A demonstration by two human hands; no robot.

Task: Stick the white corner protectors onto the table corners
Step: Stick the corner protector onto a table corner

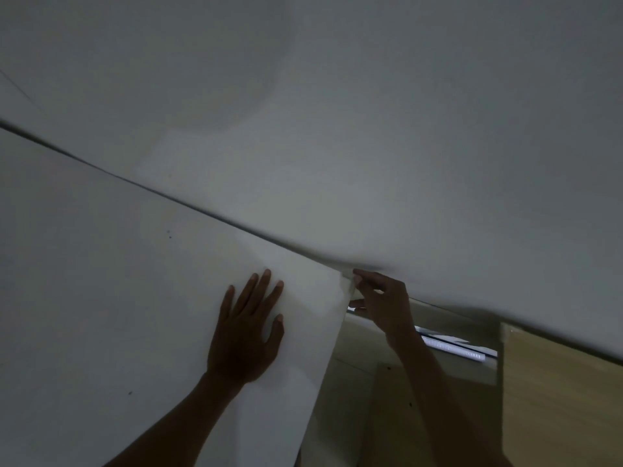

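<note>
Dim white wall (371, 112) behind table (101, 281) | left hand (246, 335) flat, fingers spread | right hand (381, 301) pinching white corner protector (348, 284) at corner

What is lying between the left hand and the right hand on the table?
In the head view, only bare white tabletop lies between the flat left hand and the right hand, which pinches the white corner protector at the table corner.

Left hand (244, 335) flat on table (101, 298); right hand (384, 303) beside its corner.
</note>
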